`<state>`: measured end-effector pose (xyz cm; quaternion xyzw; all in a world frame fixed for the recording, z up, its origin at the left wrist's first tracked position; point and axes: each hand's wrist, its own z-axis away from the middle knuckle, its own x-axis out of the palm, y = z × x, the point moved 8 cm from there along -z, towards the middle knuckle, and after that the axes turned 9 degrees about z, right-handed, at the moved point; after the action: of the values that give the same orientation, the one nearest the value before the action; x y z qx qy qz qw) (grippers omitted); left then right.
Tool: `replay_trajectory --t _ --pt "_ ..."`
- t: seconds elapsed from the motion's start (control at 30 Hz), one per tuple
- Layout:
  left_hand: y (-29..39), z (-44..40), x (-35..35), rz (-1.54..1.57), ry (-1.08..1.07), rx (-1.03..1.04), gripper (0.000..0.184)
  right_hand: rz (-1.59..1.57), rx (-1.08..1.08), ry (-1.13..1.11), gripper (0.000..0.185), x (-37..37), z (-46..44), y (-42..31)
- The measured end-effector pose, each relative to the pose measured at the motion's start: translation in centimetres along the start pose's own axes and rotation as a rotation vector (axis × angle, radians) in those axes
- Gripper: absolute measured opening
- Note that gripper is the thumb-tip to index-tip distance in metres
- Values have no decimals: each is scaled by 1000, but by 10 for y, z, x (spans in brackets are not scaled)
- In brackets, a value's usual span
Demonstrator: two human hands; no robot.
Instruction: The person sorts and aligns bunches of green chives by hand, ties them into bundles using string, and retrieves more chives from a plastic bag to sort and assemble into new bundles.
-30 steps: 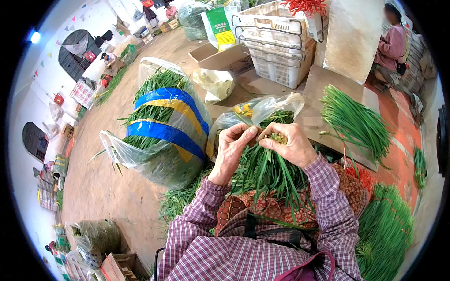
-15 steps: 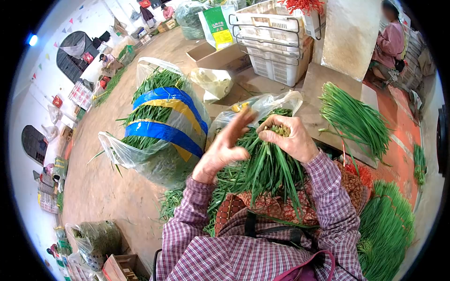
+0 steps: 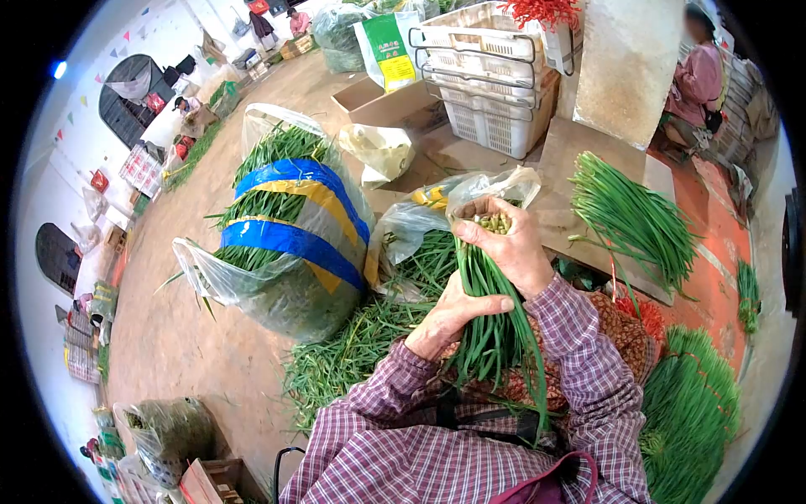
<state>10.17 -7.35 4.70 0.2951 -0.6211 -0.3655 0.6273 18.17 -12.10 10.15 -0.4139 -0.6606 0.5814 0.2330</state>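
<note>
A bunch of long green garlic chives (image 3: pixel 491 349) hangs over my lap, its cut pale stem ends at the top. My right hand (image 3: pixel 508 244) is closed around the bunch just below those ends. Lower down, my left hand (image 3: pixel 462 311) wraps round the leaves, its thumb lying across the front. Loose chive leaves (image 3: pixel 344 361) are heaped on the floor left of my lap. Another bundle of chives (image 3: pixel 630 218) rests on a board to my right. Beside my right arm stands a large tied mass of chives (image 3: pixel 693 412).
A clear bag of greens with blue and yellow bands (image 3: pixel 294 235) stands to the left. White plastic crates (image 3: pixel 487 76) are stacked ahead, near a cardboard box (image 3: pixel 386 105). Red ties (image 3: pixel 642 315) lie by my right arm. A person in pink (image 3: pixel 697 80) sits at the upper right.
My left hand, raised and open before, has come down and closed round the leaves. The bunch is drawn narrower, while my right hand still grips its top.
</note>
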Motion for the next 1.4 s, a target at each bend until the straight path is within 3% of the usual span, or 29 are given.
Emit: replay_trajectory --t 0.03,0.1,0.13,0.3,0.37,0.43,0.53,0.63,0.77,0.83,0.97,1.03,1.17,1.2,1.23,1.3,1.33,1.37,1.4 --pt "-3 -1 0 2 -1 0 60 2 1 0 33 1 -1 5" --pt "-18 -3 -8 159 57 -52 74 259 -193 144 39 -8 -3 -3" --pt "-20 -5 -10 166 53 -49 70 327 -211 113 49 -10 -3 -3" --pt "-11 -3 -9 171 73 16 52 294 -334 196 56 -38 4 -37" --pt "-18 -6 -15 113 95 -48 50 660 -575 31 51 -23 14 -66" --pt "-16 -5 -13 90 155 -27 50 751 -561 3 41 -14 18 -77" --pt "-13 -7 -8 34 110 9 43 972 -774 -42 16 4 24 -78" --pt "-14 -5 -5 31 108 40 40 962 -788 15 13 5 16 -76" --pt "-9 -2 9 -45 36 32 36 869 -670 286 15 -25 -5 -85" --pt "-14 -2 4 -41 43 23 35 928 -652 273 22 -28 -9 -87" --pt "-14 -4 4 -53 56 27 38 982 -697 85 29 -9 0 -87" --pt "-16 -5 3 -49 52 16 39 1116 -754 -169 27 11 7 -76" --pt "-23 -8 2 -45 40 -41 50 1244 -691 -296 29 21 -4 -59" --pt "-20 -8 2 -70 40 -16 51 1346 -706 -140 26 15 -10 -67" --pt "-19 -8 2 -94 41 10 51 1348 -700 -138 26 9 -16 -64" --pt "-9 -6 -1 -58 100 48 51 1144 -705 324 22 -39 -25 -76" --pt "-4 -6 -5 -39 120 73 47 1049 -572 361 20 -56 -29 -75" --pt "1 -6 -10 -19 139 99 42 862 -383 262 42 -71 -26 -66" --pt "6 -9 -15 -10 137 113 43 789 -330 197 58 -70 -23 -49"
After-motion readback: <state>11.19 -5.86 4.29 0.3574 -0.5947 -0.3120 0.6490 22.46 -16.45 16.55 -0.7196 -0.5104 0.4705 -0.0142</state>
